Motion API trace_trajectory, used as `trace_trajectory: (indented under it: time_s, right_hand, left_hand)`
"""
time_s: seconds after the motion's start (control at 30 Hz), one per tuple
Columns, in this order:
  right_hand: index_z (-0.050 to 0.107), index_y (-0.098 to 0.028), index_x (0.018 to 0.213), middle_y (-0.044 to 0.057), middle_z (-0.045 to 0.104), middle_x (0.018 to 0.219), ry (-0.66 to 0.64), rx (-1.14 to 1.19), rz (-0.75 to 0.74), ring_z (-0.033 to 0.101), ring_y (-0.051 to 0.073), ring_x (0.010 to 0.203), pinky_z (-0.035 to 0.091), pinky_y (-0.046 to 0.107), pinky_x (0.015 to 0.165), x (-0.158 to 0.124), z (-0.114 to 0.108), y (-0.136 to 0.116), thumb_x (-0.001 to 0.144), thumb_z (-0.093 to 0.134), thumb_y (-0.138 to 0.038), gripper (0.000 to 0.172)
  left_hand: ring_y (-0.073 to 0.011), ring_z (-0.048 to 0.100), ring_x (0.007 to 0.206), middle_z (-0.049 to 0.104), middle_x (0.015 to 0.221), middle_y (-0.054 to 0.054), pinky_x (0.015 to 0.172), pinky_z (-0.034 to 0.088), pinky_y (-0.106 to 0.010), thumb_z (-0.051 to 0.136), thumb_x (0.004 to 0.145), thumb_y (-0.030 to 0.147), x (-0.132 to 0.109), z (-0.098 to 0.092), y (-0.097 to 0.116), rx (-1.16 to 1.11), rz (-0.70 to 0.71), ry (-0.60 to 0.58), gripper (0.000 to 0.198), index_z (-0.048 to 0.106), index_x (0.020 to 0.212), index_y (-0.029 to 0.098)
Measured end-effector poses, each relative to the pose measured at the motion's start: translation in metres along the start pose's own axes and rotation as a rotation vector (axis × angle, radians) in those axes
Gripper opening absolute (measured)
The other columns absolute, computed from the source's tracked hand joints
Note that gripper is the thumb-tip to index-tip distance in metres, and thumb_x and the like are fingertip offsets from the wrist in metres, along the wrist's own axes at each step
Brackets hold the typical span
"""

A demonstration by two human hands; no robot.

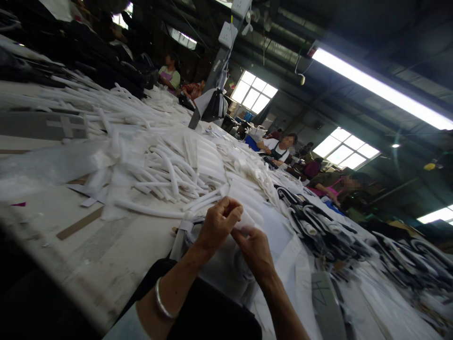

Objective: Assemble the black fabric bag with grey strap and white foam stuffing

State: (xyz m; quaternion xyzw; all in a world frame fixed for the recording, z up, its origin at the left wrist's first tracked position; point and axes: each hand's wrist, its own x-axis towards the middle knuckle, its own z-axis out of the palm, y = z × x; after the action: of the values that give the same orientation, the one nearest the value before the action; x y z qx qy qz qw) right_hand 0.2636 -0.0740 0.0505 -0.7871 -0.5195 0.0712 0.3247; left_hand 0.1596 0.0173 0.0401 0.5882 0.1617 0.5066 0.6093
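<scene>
My left hand (220, 224), with a silver bangle on its wrist, is closed in a pinch. Close beside it, my right hand (253, 248) also has its thumb and fingers pressed together. Between the two sets of fingertips is a small part of a thin white sheet (247, 219); its exact kind is hard to make out. Under my wrists lies a whitish bundle (221, 264) that looks wrapped in clear plastic, partly hidden by my forearms. A black item (212, 309) sits at the table edge below it.
Loose white foam rods (170, 170) are heaped on the table beyond my hands. Ribbed white sheets (210, 160) lie among them. Black-and-white bundled pieces (311, 222) are at the right. A grey strip (79, 223) lies left. A metal post (212, 75) rises behind; several people work farther off.
</scene>
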Motion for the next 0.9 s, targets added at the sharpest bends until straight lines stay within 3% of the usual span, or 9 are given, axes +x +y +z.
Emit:
trace_trajectory:
  time_s: [0.17, 0.27, 0.4, 0.53, 0.67, 0.77, 0.9]
  right_hand:
    - [0.076, -0.023, 0.090, 0.002, 0.074, 0.084, 0.013, 0.128, -0.174, 0.068, 0.018, 0.077, 0.052, 0.025, 0.073, -0.023, 0.002, -0.014, 0.086, 0.062, -0.030, 0.016]
    - [0.072, -0.027, 0.105, 0.003, 0.074, 0.101, -0.032, 0.035, -0.394, 0.068, 0.018, 0.094, 0.054, 0.028, 0.085, -0.045, 0.000, -0.019, 0.088, 0.052, -0.013, 0.030]
    - [0.067, -0.027, 0.115, 0.005, 0.071, 0.113, 0.022, -0.191, -0.643, 0.063, 0.022, 0.112, 0.055, 0.039, 0.093, -0.071, -0.006, -0.018, 0.086, 0.045, -0.005, 0.042]
    - [0.067, -0.028, 0.113, 0.008, 0.066, 0.125, 0.109, -0.303, -0.710, 0.058, 0.026, 0.121, 0.056, 0.044, 0.093, -0.089, -0.008, -0.014, 0.088, 0.048, -0.009, 0.037]
    - [0.070, -0.030, 0.098, 0.005, 0.065, 0.126, 0.121, -0.339, -0.737, 0.058, 0.026, 0.121, 0.056, 0.043, 0.094, -0.106, -0.001, -0.006, 0.092, 0.053, -0.021, 0.020]
    - [0.069, -0.030, 0.091, 0.003, 0.070, 0.117, 0.148, -0.311, -0.694, 0.060, 0.024, 0.119, 0.051, 0.045, 0.100, -0.116, 0.003, 0.002, 0.096, 0.047, -0.020, 0.025]
    - [0.067, -0.027, 0.106, 0.006, 0.068, 0.119, 0.237, -0.335, -0.576, 0.060, 0.027, 0.118, 0.051, 0.047, 0.099, -0.120, -0.002, 0.015, 0.091, 0.054, -0.019, 0.022]
  left_hand:
    - [-0.0114, 0.056, 0.064, 0.059, 0.067, 0.002, 0.065, 0.047, -0.023, 0.053, 0.089, 0.039, 0.007, -0.005, -0.008, -0.194, -0.073, 0.162, 0.024, 0.061, 0.086, 0.017]
    - [-0.0120, 0.057, 0.063, 0.060, 0.066, 0.001, 0.062, 0.048, -0.023, 0.052, 0.087, 0.043, 0.008, -0.005, -0.012, -0.236, -0.142, 0.206, 0.028, 0.061, 0.084, 0.016]
    - [-0.0130, 0.057, 0.063, 0.059, 0.066, 0.001, 0.061, 0.048, -0.024, 0.051, 0.085, 0.044, 0.007, -0.004, -0.011, -0.213, -0.185, 0.173, 0.030, 0.061, 0.083, 0.016]
    - [-0.0131, 0.057, 0.061, 0.058, 0.064, 0.001, 0.060, 0.047, -0.023, 0.048, 0.085, 0.042, 0.007, -0.003, -0.010, -0.132, -0.213, 0.111, 0.028, 0.060, 0.083, 0.017]
    - [-0.0155, 0.061, 0.063, 0.064, 0.064, -0.001, 0.062, 0.045, -0.025, 0.047, 0.085, 0.034, 0.004, -0.001, -0.015, 0.249, -0.245, -0.103, 0.022, 0.061, 0.079, 0.019]
    - [-0.0197, 0.066, 0.077, 0.071, 0.077, -0.004, 0.068, 0.043, -0.027, 0.048, 0.087, 0.029, -0.002, 0.003, -0.017, 0.703, -0.193, -0.231, 0.019, 0.064, 0.081, 0.021]
    - [-0.0243, 0.068, 0.084, 0.073, 0.087, -0.008, 0.070, 0.043, -0.030, 0.043, 0.093, 0.029, -0.006, 0.007, -0.019, 0.983, -0.187, -0.311, 0.024, 0.066, 0.090, 0.021]
